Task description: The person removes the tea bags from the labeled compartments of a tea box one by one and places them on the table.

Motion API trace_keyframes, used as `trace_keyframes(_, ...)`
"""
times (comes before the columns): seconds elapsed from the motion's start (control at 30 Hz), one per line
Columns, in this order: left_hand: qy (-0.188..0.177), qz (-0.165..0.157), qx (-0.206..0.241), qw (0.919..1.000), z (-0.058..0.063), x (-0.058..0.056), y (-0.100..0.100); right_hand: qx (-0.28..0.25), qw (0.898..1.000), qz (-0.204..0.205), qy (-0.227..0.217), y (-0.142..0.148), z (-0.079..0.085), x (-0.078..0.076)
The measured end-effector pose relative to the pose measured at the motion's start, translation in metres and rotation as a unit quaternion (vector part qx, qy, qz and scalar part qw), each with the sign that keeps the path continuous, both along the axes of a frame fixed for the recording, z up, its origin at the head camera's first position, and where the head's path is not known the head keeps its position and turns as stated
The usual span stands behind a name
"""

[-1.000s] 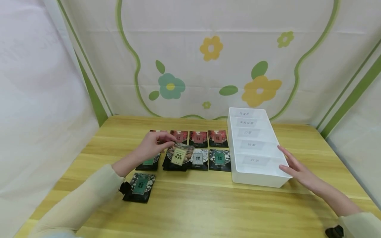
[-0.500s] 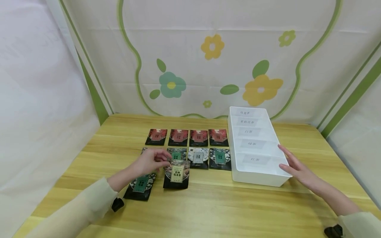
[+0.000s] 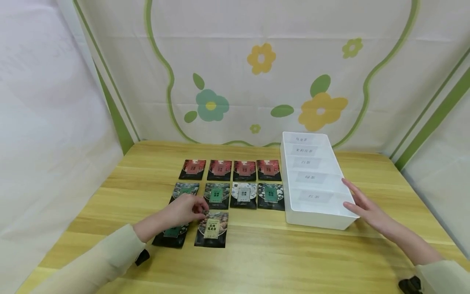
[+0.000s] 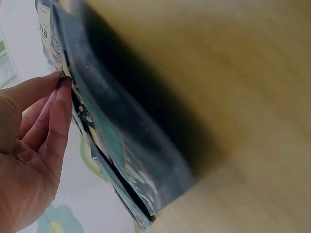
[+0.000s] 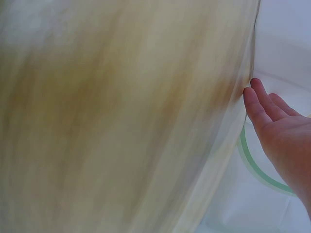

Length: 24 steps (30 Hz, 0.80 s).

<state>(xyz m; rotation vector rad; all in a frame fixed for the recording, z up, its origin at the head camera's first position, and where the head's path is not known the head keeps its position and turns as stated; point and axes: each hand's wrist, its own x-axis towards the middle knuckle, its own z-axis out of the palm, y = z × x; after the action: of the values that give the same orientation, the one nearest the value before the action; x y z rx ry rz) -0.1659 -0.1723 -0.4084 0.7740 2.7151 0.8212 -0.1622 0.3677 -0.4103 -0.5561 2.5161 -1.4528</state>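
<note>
My left hand [image 3: 181,211] pinches the top left corner of a black tea packet with a pale yellow label [image 3: 212,230], which lies at the table's near side. In the left wrist view, thumb and fingertips meet at a packet edge. Partly under that hand is a tea packet with a green label [image 3: 172,237]. My right hand [image 3: 369,212] rests its fingers, fairly straight, against the right side of a white divided box [image 3: 319,220]. Handwritten labels mark its several compartments. In the right wrist view, the right hand's fingertips [image 5: 250,94] are beside an edge.
Along the back, several red tea packets [image 3: 221,170] form a row. Before them lie a white-labelled packet [image 3: 243,196] and green-labelled packets [image 3: 271,197], left of the box. A flowered cloth [image 3: 235,90] hangs behind the wooden table [image 3: 264,257].
My left hand has drawn the yellow-labelled tea packet from the second row toward me, beside the near green-labelled one. A green-labelled packet now shows where it was. My right hand has stayed at the box.
</note>
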Motion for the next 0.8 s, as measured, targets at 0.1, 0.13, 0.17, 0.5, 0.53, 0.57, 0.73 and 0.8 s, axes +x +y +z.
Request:
trace_keyframes(0.1,0.007,-0.006,-0.009,0.9999,-0.0025,0.0001,-0.0013,0.0,1.0,-0.001,-0.001,-0.0006,-0.0012,0.0002)
trace_keyframes(0.13,0.011,-0.008,-0.011,0.9998,-0.0028,0.0,-0.0018,-0.001,1.0,-0.001,-0.002,-0.0008,-0.0015,0.0003)
trace_keyframes(0.17,0.016,-0.011,-0.013,0.9997,-0.003,0.0,-0.0023,-0.002,1.0,-0.001,-0.002,-0.001,-0.0017,0.0003)
trace_keyframes(0.5,0.031,-0.013,-0.035,0.9988,-0.0027,0.0006,-0.0065,-0.008,1.0,0.002,-0.001,-0.0027,-0.0018,0.001)
trace_keyframes(0.53,0.031,-0.014,-0.035,0.9988,-0.0025,0.0008,-0.0067,-0.009,1.0,0.002,-0.002,-0.0028,-0.0019,0.0012)
trace_keyframes(0.57,0.032,-0.014,-0.036,0.9987,-0.0024,0.0008,-0.0069,-0.01,1.0,0.002,-0.004,-0.0029,-0.0019,0.0013)
trace_keyframes(0.73,0.036,-0.013,-0.038,0.9985,-0.0029,0.0012,-0.0076,-0.017,1.0,0.007,-0.013,-0.0026,-0.0003,0.0012)
trace_keyframes(0.8,0.037,-0.012,-0.035,0.9987,-0.0032,0.001,-0.0081,-0.014,1.0,0.007,-0.018,-0.0022,0.0012,0.0012)
